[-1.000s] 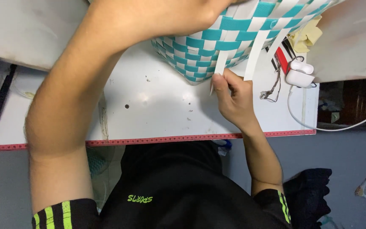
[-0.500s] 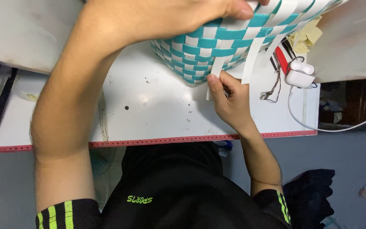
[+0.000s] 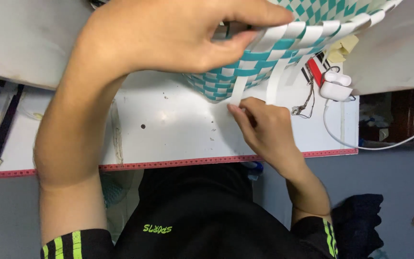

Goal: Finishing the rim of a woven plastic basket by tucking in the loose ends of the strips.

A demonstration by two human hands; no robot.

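Head view: left hand (image 3: 168,36) clamped on the rim of the teal-and-white woven basket (image 3: 259,57), tilted over the far side of the white table (image 3: 168,124). Right hand (image 3: 262,127) pinching a loose white strip (image 3: 238,91) beneath. Risk: strip creasing or slipping out if tugged sideways. Since a second ago, basket lifted farther, right hand shifted left.

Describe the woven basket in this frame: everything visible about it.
The woven basket is plaited from flat teal and white strips that look like plastic, in a checker pattern. It is unfinished: loose white strip ends hang from its lower edge. It sits tilted over the white table, partly cut off by the frame's top. The left hand grips its edge from above; the right hand pinches one hanging white strip below.
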